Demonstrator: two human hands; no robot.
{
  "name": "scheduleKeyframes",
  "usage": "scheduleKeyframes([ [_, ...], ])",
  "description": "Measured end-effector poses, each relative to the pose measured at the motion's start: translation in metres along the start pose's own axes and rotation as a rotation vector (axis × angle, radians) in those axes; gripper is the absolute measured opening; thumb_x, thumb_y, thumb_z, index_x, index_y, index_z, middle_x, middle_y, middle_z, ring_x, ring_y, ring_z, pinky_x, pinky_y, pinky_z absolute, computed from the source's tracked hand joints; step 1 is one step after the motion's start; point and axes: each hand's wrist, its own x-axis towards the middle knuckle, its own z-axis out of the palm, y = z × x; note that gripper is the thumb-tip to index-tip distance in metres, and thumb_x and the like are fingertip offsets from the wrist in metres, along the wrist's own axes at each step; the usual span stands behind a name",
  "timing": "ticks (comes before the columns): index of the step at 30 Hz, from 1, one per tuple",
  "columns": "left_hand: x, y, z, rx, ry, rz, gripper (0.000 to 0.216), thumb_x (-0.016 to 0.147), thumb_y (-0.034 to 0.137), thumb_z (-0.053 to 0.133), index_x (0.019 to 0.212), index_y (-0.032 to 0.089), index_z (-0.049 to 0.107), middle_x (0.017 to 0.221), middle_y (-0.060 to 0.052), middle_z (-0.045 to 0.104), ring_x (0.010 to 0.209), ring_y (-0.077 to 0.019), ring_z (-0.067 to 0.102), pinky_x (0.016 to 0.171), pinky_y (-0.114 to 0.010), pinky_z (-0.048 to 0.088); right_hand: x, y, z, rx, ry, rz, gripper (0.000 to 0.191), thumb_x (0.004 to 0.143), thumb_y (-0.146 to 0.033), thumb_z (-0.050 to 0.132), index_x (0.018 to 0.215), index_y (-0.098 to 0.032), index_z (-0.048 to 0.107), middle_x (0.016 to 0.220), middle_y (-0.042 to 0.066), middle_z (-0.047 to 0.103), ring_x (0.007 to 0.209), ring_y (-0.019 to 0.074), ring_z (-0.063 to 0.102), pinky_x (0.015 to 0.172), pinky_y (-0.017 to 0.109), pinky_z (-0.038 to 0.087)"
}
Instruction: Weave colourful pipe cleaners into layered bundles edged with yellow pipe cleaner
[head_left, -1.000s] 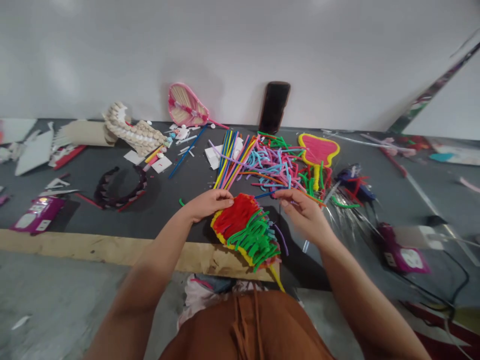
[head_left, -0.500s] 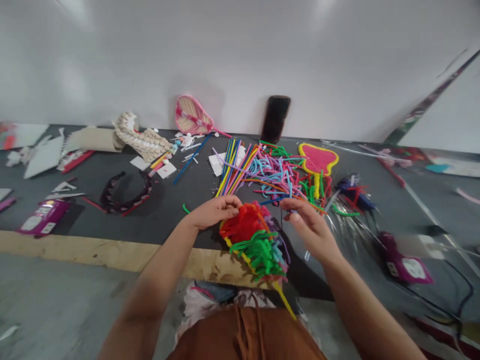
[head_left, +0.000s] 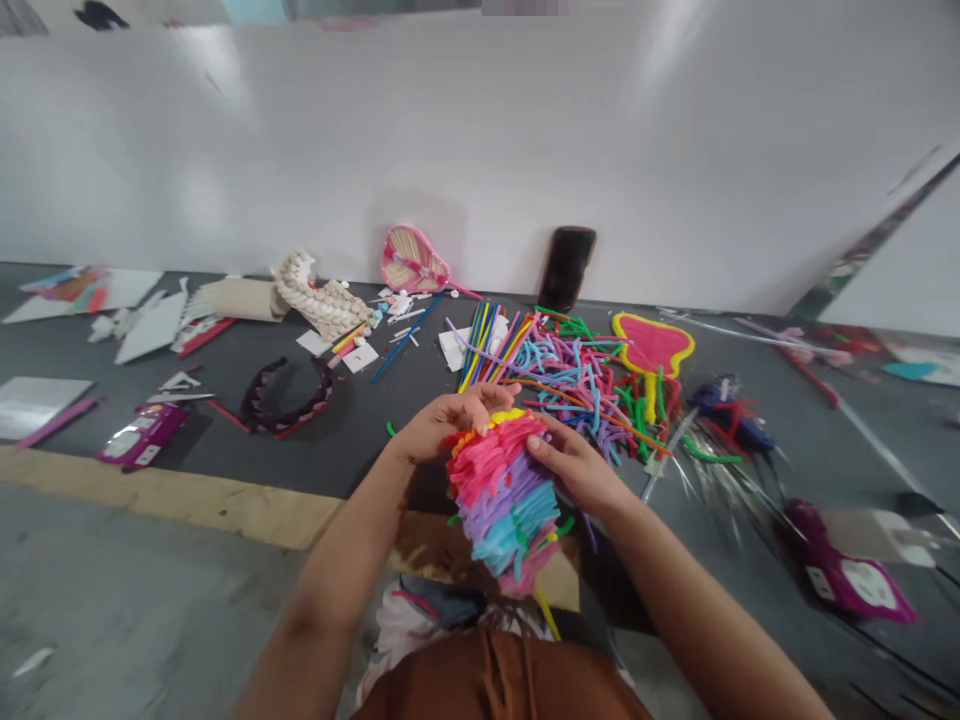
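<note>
A fan-shaped pipe-cleaner craft is held up near the table's front edge. Rows of pink, purple, light blue and rose pipe cleaners cover the side facing me, and a yellow stem sticks out at the bottom. My left hand grips its upper left edge with curled fingers. At the upper right edge, my right hand pinches it, the thumb on the front and the fingers mostly hidden behind. Just beyond lies a heap of cut pipe cleaners, beside a row of straight, uncut ones.
A phone leans on the white partition. A pink fan with yellow trim lies right of the heap. Leftward are a dark braided headband and a purple device; another purple device with cables sits right.
The craft has been turned over: red and green faced me before, now pink, purple and blue. My right hand has moved in and taken hold of its edge. The view has shifted slightly.
</note>
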Motion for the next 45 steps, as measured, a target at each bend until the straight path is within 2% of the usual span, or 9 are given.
scheduleKeyframes([
  [6, 0.000, 0.002, -0.008, 0.006, 0.194, -0.205, 0.037, 0.076, 0.047, 0.072, 0.099, 0.018, 0.070, 0.108, -0.012, 0.069, 0.100, -0.0248, 0.064, 0.086, -0.035, 0.049, -0.008, -0.005, 0.003, -0.002, 0.219, -0.109, 0.043, 0.076, -0.044, 0.071, 0.110, -0.024, 0.053, 0.101, 0.004, 0.069, 0.089, 0.0183, 0.065, 0.080, 0.032, 0.053],
  [9, 0.000, 0.012, -0.012, 0.246, 0.129, -0.289, 0.054, 0.074, 0.056, 0.069, 0.109, 0.015, 0.067, 0.109, -0.012, 0.069, 0.099, -0.0242, 0.063, 0.082, -0.030, 0.049, -0.017, -0.004, 0.007, -0.098, 0.266, -0.142, 0.051, 0.078, -0.041, 0.070, 0.120, -0.025, 0.046, 0.099, 0.004, 0.068, 0.085, 0.0178, 0.064, 0.075, 0.031, 0.053],
  [14, 0.003, 0.026, -0.009, 0.618, -0.031, -0.384, 0.038, 0.074, 0.040, 0.072, 0.104, 0.017, 0.067, 0.100, -0.004, 0.069, 0.092, -0.0197, 0.062, 0.083, -0.030, 0.047, -0.033, -0.004, 0.012, -0.148, 0.089, -0.189, 0.068, 0.083, -0.046, 0.065, 0.139, -0.027, 0.031, 0.105, 0.006, 0.065, 0.088, 0.0182, 0.063, 0.076, 0.032, 0.052],
  [18, 0.003, 0.020, -0.014, 0.484, 0.046, -0.425, 0.035, 0.070, 0.038, 0.075, 0.093, 0.014, 0.066, 0.086, -0.002, 0.067, 0.077, -0.0147, 0.059, 0.073, -0.026, 0.046, -0.035, -0.007, 0.004, -0.046, 0.137, -0.177, 0.047, 0.092, -0.055, 0.045, 0.129, -0.026, 0.043, 0.105, 0.006, 0.065, 0.089, 0.0175, 0.063, 0.078, 0.033, 0.053],
  [22, 0.002, 0.010, -0.022, 0.387, 0.138, -0.452, 0.038, 0.065, 0.038, 0.079, 0.092, 0.013, 0.066, 0.082, 0.000, 0.065, 0.072, -0.0120, 0.057, 0.070, -0.024, 0.044, -0.038, -0.009, -0.007, -0.071, 0.238, -0.127, 0.034, 0.088, -0.050, 0.055, 0.110, -0.024, 0.056, 0.095, 0.004, 0.065, 0.081, 0.0151, 0.062, 0.072, 0.030, 0.053],
  [29, -0.003, 0.009, -0.024, 0.326, 0.212, -0.470, 0.038, 0.066, 0.038, 0.079, 0.092, 0.014, 0.063, 0.078, 0.002, 0.063, 0.065, -0.0096, 0.055, 0.062, -0.020, 0.043, -0.061, 0.001, -0.005, -0.172, 0.157, -0.030, 0.024, 0.086, -0.042, 0.059, 0.090, -0.019, 0.061, 0.079, 0.002, 0.064, 0.069, 0.0118, 0.059, 0.064, 0.024, 0.050],
  [36, -0.009, 0.015, -0.022, 0.412, 0.316, -0.441, 0.040, 0.067, 0.044, 0.076, 0.090, 0.015, 0.059, 0.077, 0.001, 0.063, 0.064, -0.0121, 0.057, 0.061, -0.023, 0.047, -0.061, 0.018, 0.005, -0.091, -0.047, 0.073, 0.032, 0.084, -0.039, 0.062, 0.108, -0.018, 0.060, 0.098, 0.006, 0.070, 0.087, 0.0163, 0.066, 0.081, 0.031, 0.052],
  [40, -0.022, 0.028, -0.023, 0.654, 0.299, -0.395, 0.035, 0.075, 0.038, 0.067, 0.100, 0.016, 0.057, 0.095, -0.005, 0.067, 0.084, -0.0189, 0.065, 0.076, -0.032, 0.053, -0.061, 0.016, 0.015, -0.078, 0.038, 0.060, 0.024, 0.082, -0.031, 0.061, 0.102, -0.018, 0.060, 0.092, 0.005, 0.070, 0.082, 0.0155, 0.066, 0.077, 0.029, 0.053],
  [45, -0.026, 0.061, 0.015, 1.260, 0.343, 0.090, 0.046, 0.081, 0.016, 0.053, 0.127, 0.020, 0.046, 0.139, -0.011, 0.048, 0.133, -0.0239, 0.042, 0.110, -0.046, 0.033, -0.055, 0.001, 0.018, -0.291, 0.075, -0.077, 0.031, 0.082, -0.020, 0.054, 0.113, -0.019, 0.055, 0.091, 0.002, 0.066, 0.081, 0.0129, 0.065, 0.076, 0.027, 0.052],
])
